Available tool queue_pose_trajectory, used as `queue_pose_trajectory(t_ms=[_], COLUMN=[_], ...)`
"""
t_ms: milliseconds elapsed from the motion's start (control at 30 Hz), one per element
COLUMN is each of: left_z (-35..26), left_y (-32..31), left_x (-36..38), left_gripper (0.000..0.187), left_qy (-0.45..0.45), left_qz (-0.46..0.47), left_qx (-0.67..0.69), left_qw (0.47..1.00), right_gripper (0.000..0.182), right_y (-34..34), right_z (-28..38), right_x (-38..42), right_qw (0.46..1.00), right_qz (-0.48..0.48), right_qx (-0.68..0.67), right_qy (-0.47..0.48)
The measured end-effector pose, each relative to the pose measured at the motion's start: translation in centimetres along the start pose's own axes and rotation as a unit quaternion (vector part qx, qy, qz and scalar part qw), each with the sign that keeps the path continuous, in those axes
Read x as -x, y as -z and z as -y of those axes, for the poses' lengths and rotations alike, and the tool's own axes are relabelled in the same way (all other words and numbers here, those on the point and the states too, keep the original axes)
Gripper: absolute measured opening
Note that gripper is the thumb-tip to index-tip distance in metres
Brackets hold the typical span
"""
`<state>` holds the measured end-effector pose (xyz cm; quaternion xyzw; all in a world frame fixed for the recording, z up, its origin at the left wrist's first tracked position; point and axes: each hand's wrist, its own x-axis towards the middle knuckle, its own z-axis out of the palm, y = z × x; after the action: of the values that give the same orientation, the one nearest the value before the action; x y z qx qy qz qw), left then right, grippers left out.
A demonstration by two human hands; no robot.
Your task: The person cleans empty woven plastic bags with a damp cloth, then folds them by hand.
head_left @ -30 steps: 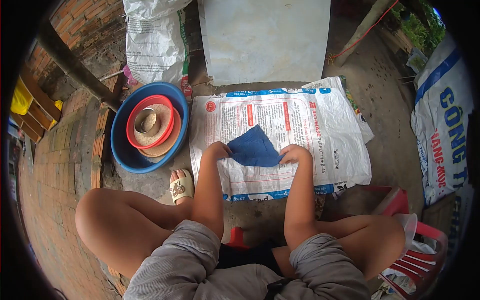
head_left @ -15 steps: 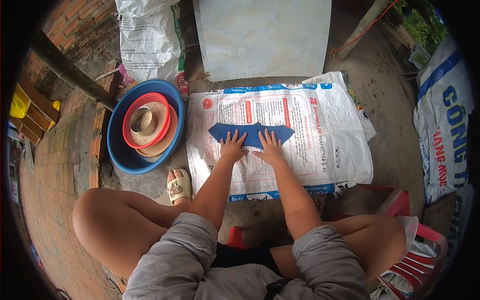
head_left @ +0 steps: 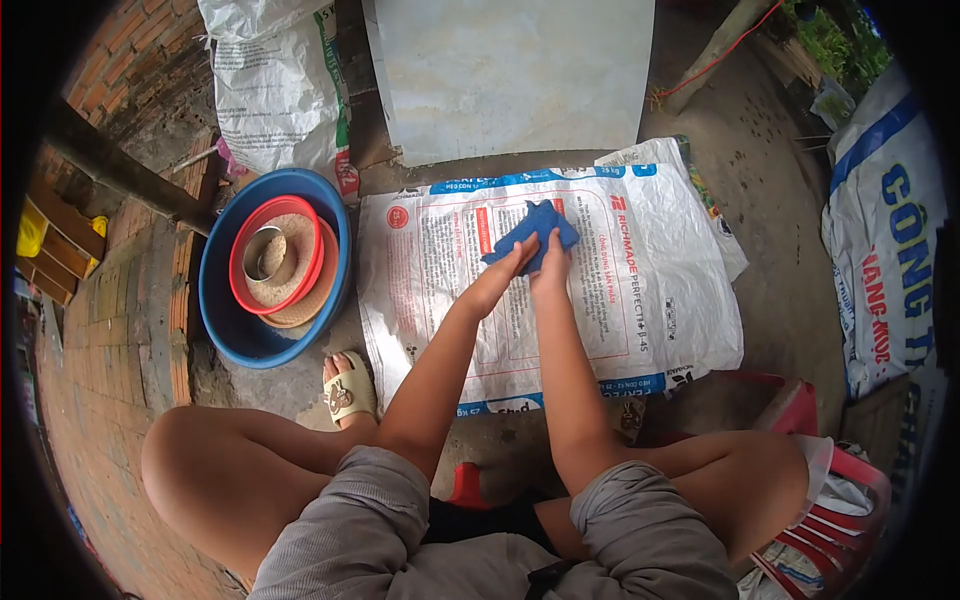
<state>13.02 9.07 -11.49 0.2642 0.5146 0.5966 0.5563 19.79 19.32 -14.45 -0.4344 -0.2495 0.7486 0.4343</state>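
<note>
A blue cloth [head_left: 541, 222], bunched into a small bundle, is between my two hands over the printed white sack [head_left: 450, 340] on the ground. My left hand [head_left: 497, 277] closes on the cloth's lower left side. On its lower right side, my right hand [head_left: 551, 268] grips it with the thumb up. The cloth hides some of the fingertips.
At the left, a blue basin [head_left: 218, 325] holds a red basin [head_left: 240, 285] with grains and a metal bowl [head_left: 270, 256]. A grey-white board [head_left: 510, 80] stands behind the sack. Large sacks [head_left: 880, 230] are at the right, beside a red chair [head_left: 850, 510].
The blue cloth was spread flat under both palms. Now it is gathered into a bundle, farther up the sack, and my hands have come together and closed on it. The view has shifted slightly.
</note>
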Motion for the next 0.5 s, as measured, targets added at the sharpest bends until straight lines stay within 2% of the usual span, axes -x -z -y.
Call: queue_pose_trajectory(t_ms=[33,67,100,133,167,233,267,300,333,367,400,500], left_z=[-0.8,-0.6,0.9,1.0,1.5,3.3,4.1,4.9,6.4,8.0,8.9,8.4], left_y=[0.0,0.7,2.3,3.2,4.3,6.6,7.5,8.3,9.1,9.8,10.2,9.5], left_x=[0.2,-0.1,-1.0,-1.0,-1.0,-0.6,-0.2,0.4,1.0,1.5,1.4,1.2], left_gripper=[0.068,0.066,0.060,0.058,0.056,0.058,0.059,0.060,0.060,0.060,0.060,0.058], left_qy=[-0.048,-0.061,-0.053,-0.035,-0.017,0.024,0.087,0.150,0.152,0.133,0.113,0.136], left_qz=[0.038,-0.027,-0.122,-0.188,-0.250,-0.286,-0.270,-0.253,-0.252,-0.249,-0.244,-0.247], left_qx=[-0.045,-0.167,-0.341,-0.445,-0.540,-0.609,-0.620,-0.629,-0.627,-0.669,-0.708,-0.687], left_qw=[0.997,0.984,0.930,0.875,0.803,0.739,0.731,0.720,0.721,0.688,0.652,0.670], right_gripper=[0.048,0.046,0.045,0.048,0.060,0.073,0.076,0.080,0.081,0.081,0.081,0.079], right_y=[0.2,0.4,0.4,0.3,-0.5,-1.5,-1.1,-0.1,1.5,2.5,2.4,2.4], right_z=[1.6,3.0,3.9,4.1,4.5,3.4,1.5,-0.7,-2.7,-3.8,-3.7,-2.9], right_x=[-0.8,-1.5,-2.0,-2.0,-1.6,0.5,1.1,1.7,3.3,4.2,3.9,2.5], right_qw=[0.998,0.971,0.902,0.830,0.735,0.661,0.613,0.553,0.478,0.399,0.398,0.432], right_qz=[-0.050,-0.087,-0.120,-0.048,-0.031,0.147,0.233,0.315,0.346,0.374,0.375,0.383], right_qx=[-0.003,0.167,0.330,0.376,0.481,0.560,0.633,0.694,0.741,0.780,0.781,0.766], right_qy=[0.032,0.146,0.253,0.409,0.476,0.477,0.412,0.337,0.321,0.303,0.302,0.283])
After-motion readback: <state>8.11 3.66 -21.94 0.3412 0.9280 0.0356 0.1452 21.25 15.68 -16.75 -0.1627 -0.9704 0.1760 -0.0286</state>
